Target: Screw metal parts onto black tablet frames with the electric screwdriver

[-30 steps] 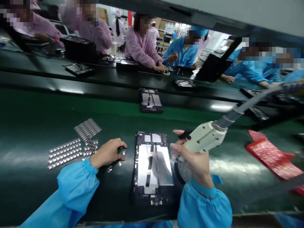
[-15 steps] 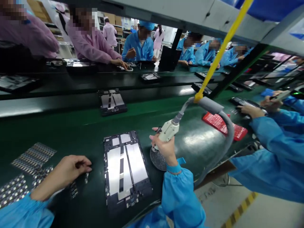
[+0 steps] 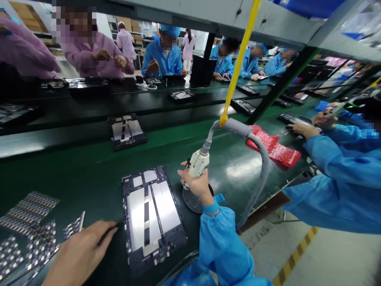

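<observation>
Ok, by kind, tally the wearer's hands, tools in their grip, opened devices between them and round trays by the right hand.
Bare left hand and right hand: 2
Cream, chunky corded tool: 1
Open, flat black device with silver panels: 1
Black, round dotted tray: 1
Total: 5

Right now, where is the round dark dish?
In the head view, the round dark dish sits near the centre, just right of the open device and partly hidden by the right hand.

Left hand [image 3: 80, 249] closer to the opened device [image 3: 153, 216] — pink-sleeved co-worker's hands [image 3: 120, 61] now up higher.
</observation>
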Tool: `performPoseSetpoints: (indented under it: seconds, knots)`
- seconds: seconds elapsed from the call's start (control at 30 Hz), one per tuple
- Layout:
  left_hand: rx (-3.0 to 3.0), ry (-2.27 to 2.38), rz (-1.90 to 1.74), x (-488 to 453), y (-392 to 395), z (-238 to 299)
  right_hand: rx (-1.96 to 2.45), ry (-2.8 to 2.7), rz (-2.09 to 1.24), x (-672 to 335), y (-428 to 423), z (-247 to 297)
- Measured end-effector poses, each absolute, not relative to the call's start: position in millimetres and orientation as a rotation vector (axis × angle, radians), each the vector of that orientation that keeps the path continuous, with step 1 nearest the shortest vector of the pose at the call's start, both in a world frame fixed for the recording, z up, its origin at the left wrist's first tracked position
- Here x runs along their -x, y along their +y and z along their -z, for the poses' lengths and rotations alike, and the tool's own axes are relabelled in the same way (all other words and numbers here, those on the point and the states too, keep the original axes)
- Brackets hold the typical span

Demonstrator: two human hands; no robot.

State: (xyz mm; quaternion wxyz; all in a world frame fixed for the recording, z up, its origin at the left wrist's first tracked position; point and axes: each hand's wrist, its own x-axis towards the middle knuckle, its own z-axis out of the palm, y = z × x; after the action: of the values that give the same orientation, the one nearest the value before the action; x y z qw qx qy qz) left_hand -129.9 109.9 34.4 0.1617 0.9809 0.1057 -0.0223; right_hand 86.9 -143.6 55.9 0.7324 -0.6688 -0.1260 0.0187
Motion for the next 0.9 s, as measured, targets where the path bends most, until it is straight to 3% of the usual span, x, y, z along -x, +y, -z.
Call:
performPoseSetpoints:
  seconds: [0.3, 0.63, 0.9]
  knots:
    - [-2.753, 0.4, 0.371, 133, 90, -24, 1.463, -0.296, -0.032, -86, -143, -53]
    - [-2.617, 0.346, 0.048, 118, 58, -20, 1.369, -0.347, 0.055, -78, -134, -94]
    - [-2.45, 0.275, -0.098, 101, 37, -27, 1.38, -0.507, -0.203, -52, -62, -106]
